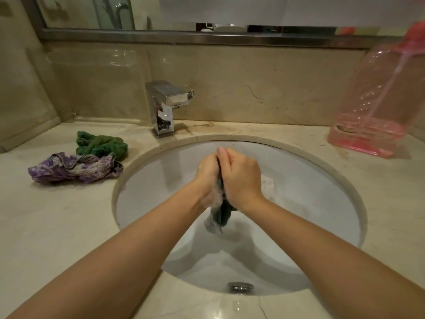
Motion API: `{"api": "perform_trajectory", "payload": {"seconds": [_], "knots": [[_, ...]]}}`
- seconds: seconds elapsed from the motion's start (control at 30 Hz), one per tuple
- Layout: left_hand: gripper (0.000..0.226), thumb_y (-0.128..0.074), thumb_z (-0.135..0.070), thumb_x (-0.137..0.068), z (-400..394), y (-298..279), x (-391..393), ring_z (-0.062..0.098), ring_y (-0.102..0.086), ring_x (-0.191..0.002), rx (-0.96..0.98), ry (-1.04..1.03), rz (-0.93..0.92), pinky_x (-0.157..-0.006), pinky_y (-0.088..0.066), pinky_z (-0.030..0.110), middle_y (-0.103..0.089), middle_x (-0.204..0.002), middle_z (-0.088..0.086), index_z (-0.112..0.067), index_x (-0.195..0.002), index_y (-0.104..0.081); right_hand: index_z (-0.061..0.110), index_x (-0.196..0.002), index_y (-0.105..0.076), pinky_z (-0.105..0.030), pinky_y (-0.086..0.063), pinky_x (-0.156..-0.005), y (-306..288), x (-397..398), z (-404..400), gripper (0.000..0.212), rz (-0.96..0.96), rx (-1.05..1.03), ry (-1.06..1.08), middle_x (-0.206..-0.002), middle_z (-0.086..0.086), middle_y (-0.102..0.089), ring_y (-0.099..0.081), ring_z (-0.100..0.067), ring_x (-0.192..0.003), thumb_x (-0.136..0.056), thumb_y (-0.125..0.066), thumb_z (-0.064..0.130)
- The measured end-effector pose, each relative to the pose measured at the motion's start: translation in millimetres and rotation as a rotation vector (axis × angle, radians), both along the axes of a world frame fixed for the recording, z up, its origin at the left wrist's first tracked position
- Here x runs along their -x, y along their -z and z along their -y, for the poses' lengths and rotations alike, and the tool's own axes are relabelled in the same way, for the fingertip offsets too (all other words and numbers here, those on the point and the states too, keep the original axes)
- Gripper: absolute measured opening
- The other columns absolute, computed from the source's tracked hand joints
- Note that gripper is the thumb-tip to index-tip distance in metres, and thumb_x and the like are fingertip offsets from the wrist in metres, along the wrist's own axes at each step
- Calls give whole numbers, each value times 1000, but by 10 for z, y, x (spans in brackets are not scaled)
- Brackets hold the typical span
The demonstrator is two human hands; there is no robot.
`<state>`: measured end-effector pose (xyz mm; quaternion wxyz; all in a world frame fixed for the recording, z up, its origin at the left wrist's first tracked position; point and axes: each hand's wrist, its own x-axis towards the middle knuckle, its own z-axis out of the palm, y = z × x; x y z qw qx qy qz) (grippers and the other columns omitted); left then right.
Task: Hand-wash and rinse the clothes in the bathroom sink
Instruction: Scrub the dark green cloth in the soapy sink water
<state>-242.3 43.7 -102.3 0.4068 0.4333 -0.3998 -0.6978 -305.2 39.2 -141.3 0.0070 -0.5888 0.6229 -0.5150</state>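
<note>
Dark cloth [219,215] pinched between left hand [208,178] and right hand [241,178] (soapy); two garments beside sink [345,180].

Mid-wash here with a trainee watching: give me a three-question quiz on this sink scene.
1. True or false: both hands press the dark cloth over the sink.
2. Which cloth on the counter lies nearer the tap: A the green cloth, B the purple cloth?
3. What stands at the right of the counter?

Key: 1 true, left hand and right hand; 2 A; 3 the pink bottle.
</note>
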Motion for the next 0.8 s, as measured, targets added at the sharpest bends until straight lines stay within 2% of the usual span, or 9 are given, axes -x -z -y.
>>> {"api": "perform_trajectory", "payload": {"seconds": [0.07,0.17,0.2,0.27,0.37,0.47,0.6,0.73,0.8], "knots": [[36,-46,-35,-100,21,22,-15,12,-61,-62,31,84,128,-52,-50,19,-61,-66,5,-13,-73,-58,11,-80,-60,-35,-40,-63,5,293,155,41,-5,-239,114,-76,-9,-61,-57,-28,-74,-104,-34,33],[49,-45,-55,-96,183,165,2,27,-65,-87,417,270,623,-84,-55,41,-67,-86,11,-12,-85,-66,13,-85,-63,-36,-43,-71,82,655,190,40,-6,-406,202,-84,-8,-64,-60,-29,-85,-104,-34,35],[52,-45,-58,-95,219,180,-7,28,-66,-86,542,289,767,-84,-55,40,-67,-84,10,-12,-84,-65,10,-83,-63,-38,-44,-73,69,715,183,42,82,-374,210,-80,-8,-63,-60,-29,-82,-104,-36,35],[51,-51,-64,-88,283,172,-38,24,-65,-85,603,277,893,-79,-53,39,-66,-87,6,-15,-89,-62,4,-77,-62,-39,-42,-69,1,771,171,45,307,-273,205,-73,-11,-58,-55,-27,-74,-103,-41,34],[51,-65,-62,-79,393,204,-100,19,-64,-88,557,321,910,-79,-54,36,-66,-94,0,-17,-102,-60,5,-66,-52,-33,-33,-60,-45,795,169,46,478,-198,171,-65,-7,-49,-45,-20,-66,-101,-47,33],[36,-63,-49,-88,428,229,-130,22,-69,-82,502,319,762,-77,-55,34,-73,-85,4,-14,-87,-71,-5,-81,-63,-33,-40,-69,-23,785,167,47,498,-214,112,-74,-11,-57,-52,-21,-74,-99,-50,37],[30,-51,-43,-97,484,124,-153,20,-61,-89,403,99,415,-72,-48,26,-66,-93,5,-17,-94,-66,15,-94,-69,-35,-47,-86,-91,845,179,43,484,-438,-48,-92,-1,-66,-59,-19,-91,-97,-45,51],[30,-45,-39,-101,577,137,-163,22,-61,-96,420,-136,377,-79,-52,33,-63,-101,5,-15,-111,-60,12,-89,-66,-19,-50,-61,-61,829,121,32,459,-781,-338,-83,-5,-68,-65,-15,-73,-96,-54,41],[40,-46,-38,-101,596,139,-166,23,-59,-108,417,-214,377,-91,-49,36,-62,-116,7,-10,-127,-57,10,-92,-66,-23,-51,-67,-10,819,126,28,442,-799,-396,-89,-8,-70,-67,-19,-80,-96,-55,36]]}}
